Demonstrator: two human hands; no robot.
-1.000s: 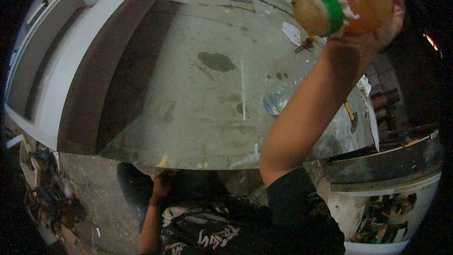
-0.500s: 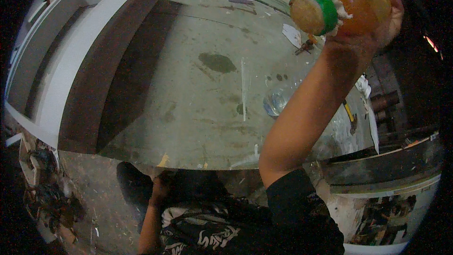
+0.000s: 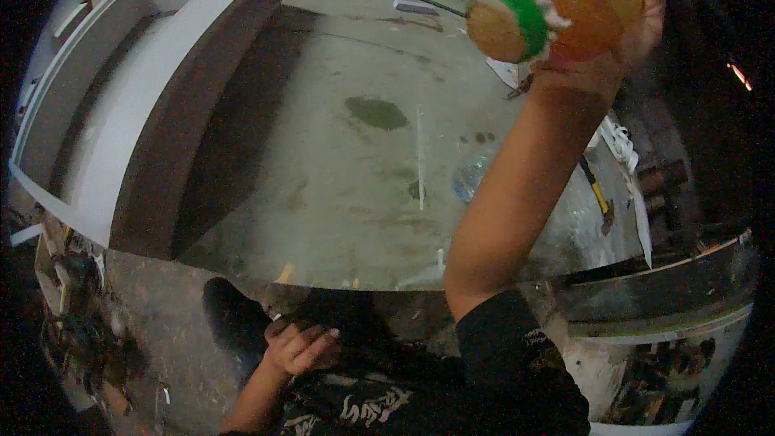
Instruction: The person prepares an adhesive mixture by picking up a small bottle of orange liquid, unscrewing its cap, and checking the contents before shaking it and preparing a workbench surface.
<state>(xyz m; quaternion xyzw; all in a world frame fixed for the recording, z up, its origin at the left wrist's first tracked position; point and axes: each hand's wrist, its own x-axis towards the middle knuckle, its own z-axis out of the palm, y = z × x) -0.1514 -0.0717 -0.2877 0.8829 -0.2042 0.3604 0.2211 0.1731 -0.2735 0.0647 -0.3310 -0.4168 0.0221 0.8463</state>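
High at the right, my right hand (image 3: 638, 36) is wrapped round a plastic bottle (image 3: 577, 8) with amber-orange contents. The bottle is tipped on its side, its green cap (image 3: 517, 20) pointing left and whitish residue crusted round the neck. My left hand (image 3: 300, 347) is low in front of my body, beyond the table's near edge. Its fingers are curled in, and a small pale bit shows by the thumb; what it holds, if anything, I cannot make out. Behind my right forearm, a clear plastic container (image 3: 468, 178) on the table is partly hidden.
A white panel frame (image 3: 153, 89) stands along the left of the worn grey-green table (image 3: 323, 153). A hammer with a yellow-and-black handle (image 3: 597, 194) lies near the right edge. Toward the back is a small grey block (image 3: 416, 7). Cluttered debris (image 3: 77, 291) sits at lower left.
The bottle in my right hand has shifted slightly left and up. My left hand has come up from below the table edge and now shows more fully, fingers curled.
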